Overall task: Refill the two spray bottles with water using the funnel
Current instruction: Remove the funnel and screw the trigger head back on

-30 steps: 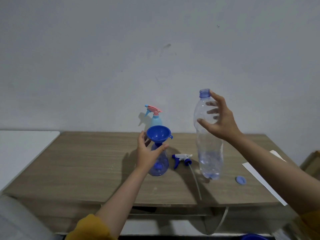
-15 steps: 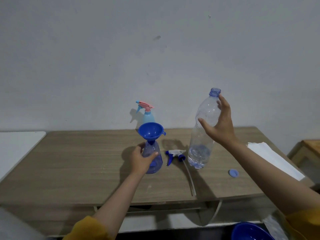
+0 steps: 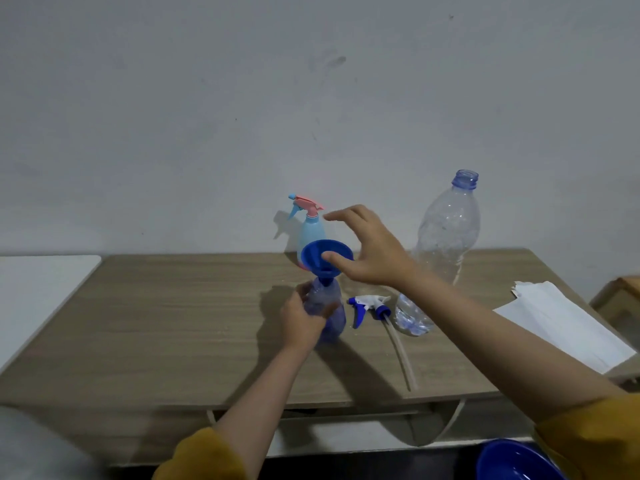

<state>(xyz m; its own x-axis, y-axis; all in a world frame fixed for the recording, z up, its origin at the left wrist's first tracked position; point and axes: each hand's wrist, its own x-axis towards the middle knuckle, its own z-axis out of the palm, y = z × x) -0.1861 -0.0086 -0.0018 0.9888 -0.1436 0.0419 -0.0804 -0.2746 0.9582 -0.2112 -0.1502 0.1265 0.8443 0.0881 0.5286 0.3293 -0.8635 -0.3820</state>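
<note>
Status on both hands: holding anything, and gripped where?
Left hand grips the blue spray bottle around its body. Right hand holds nothing, fingers spread at the funnel rim.

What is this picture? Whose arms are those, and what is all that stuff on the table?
No machine here: the camera sits on a person's head and looks down, so you see their own two arms. The left hand grips a small blue spray bottle standing on the wooden table. A blue funnel sits in its neck. The right hand is open, thumb at the funnel's rim, holding nothing. The bottle's sprayer top lies beside it. Behind stands a light blue spray bottle with a pink top. To the right stands a big clear water bottle, cap off, and white paper.
</note>
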